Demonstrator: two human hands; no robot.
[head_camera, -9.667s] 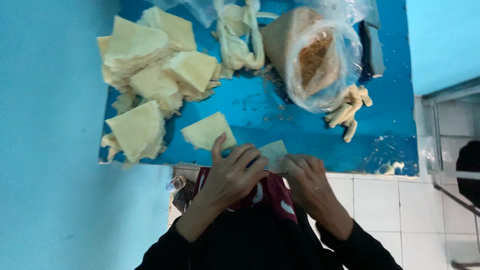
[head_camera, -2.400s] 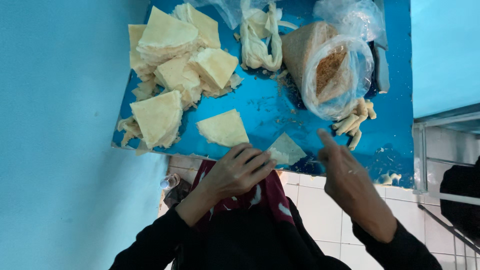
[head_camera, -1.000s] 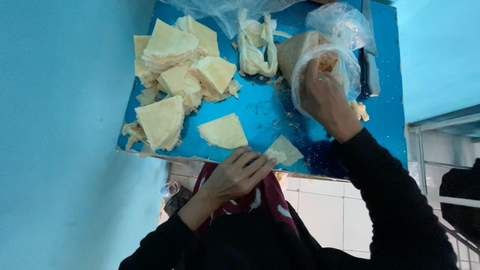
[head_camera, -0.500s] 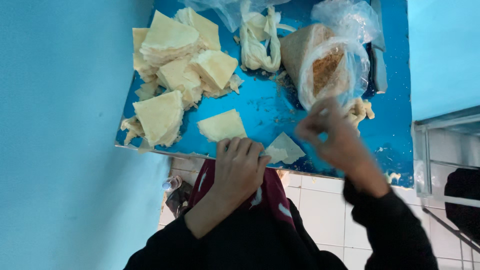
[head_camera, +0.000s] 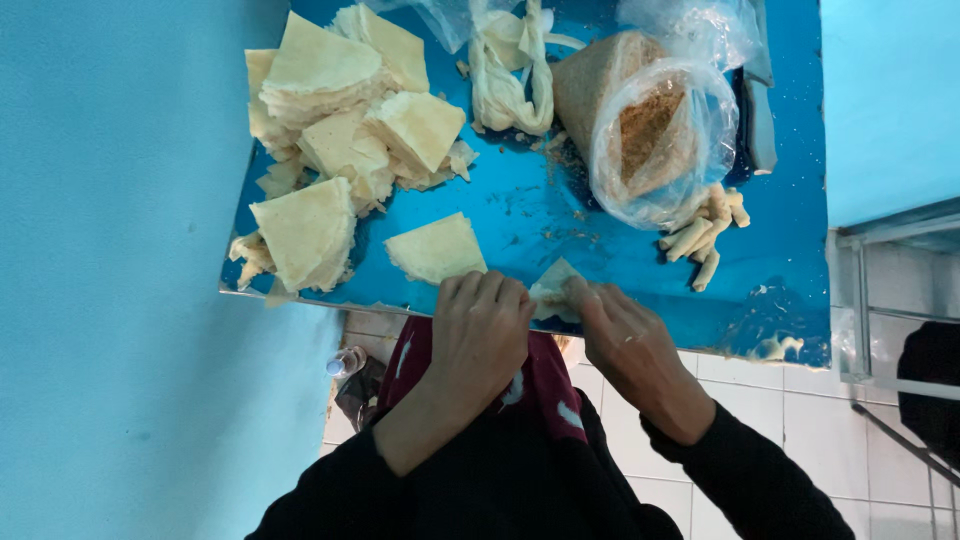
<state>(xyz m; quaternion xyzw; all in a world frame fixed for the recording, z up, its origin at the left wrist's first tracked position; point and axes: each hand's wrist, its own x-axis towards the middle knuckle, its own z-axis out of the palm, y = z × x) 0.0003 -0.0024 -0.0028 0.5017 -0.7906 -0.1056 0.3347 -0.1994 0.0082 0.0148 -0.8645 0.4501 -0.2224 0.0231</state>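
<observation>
Both hands now pinch a small pale triangular pastry sheet (head_camera: 553, 292) at the near edge of the blue tabletop (head_camera: 560, 225). The right hand (head_camera: 625, 335) has come back from the clear plastic bag of brown filling (head_camera: 650, 140); the left hand (head_camera: 485, 330) stays put.

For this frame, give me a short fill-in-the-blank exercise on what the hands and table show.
1. Both the left hand and right hand touch one pale, thin ____ wrapper.
2. The clear plastic bag holds ____ crumbly filling.
3. The small finished rolls lie just ____ the bag in the picture.

Missing: triangular; brown; below
</observation>
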